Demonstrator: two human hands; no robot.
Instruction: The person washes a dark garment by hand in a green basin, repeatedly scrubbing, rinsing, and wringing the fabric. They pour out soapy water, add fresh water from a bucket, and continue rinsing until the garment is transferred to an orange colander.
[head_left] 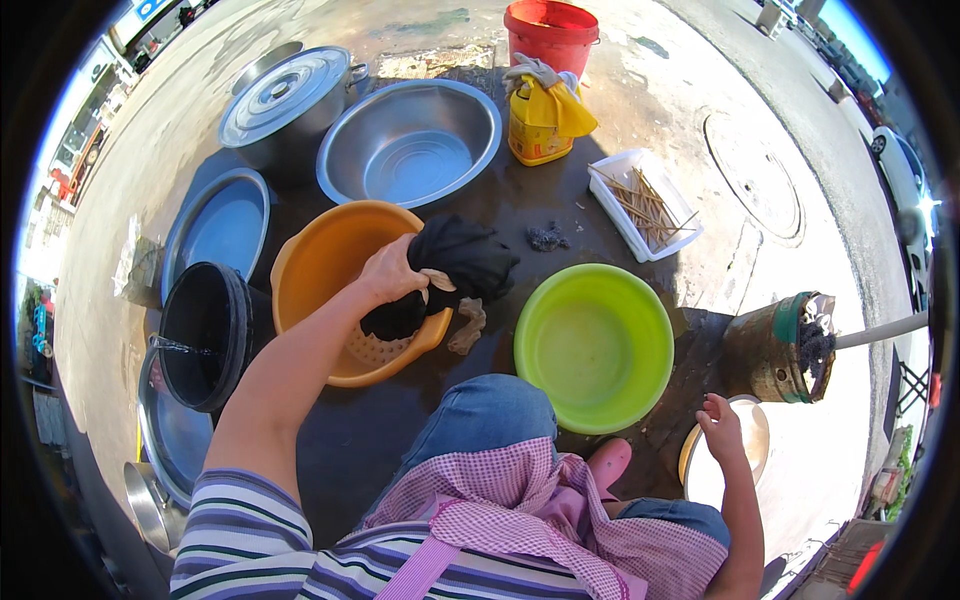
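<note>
My left hand (pixel 393 272) is closed on a bunched black cloth (pixel 462 258) at the right rim of an orange basin (pixel 312 262). A pale scrap shows by the fingers, and part of the cloth hangs inside the basin. Beneath it, a perforated surface (pixel 375 347) is visible in the basin. My right hand (pixel 720 428) is held out on the right with its fingers loosely curled and apart, holding nothing. Under it lies a round pale dish or lid (pixel 750 440). Between my hands stands a lime-green basin (pixel 594 345) with nothing visible inside.
Water runs into a black bucket (pixel 205 335) on the left. Beyond are a wide metal basin (pixel 410 145), a lidded pot (pixel 285 97), a yellow container (pixel 540 130) and a red bucket (pixel 552 40). A white tray (pixel 622 215) holds sticks; a rusty bin (pixel 765 350) stands right.
</note>
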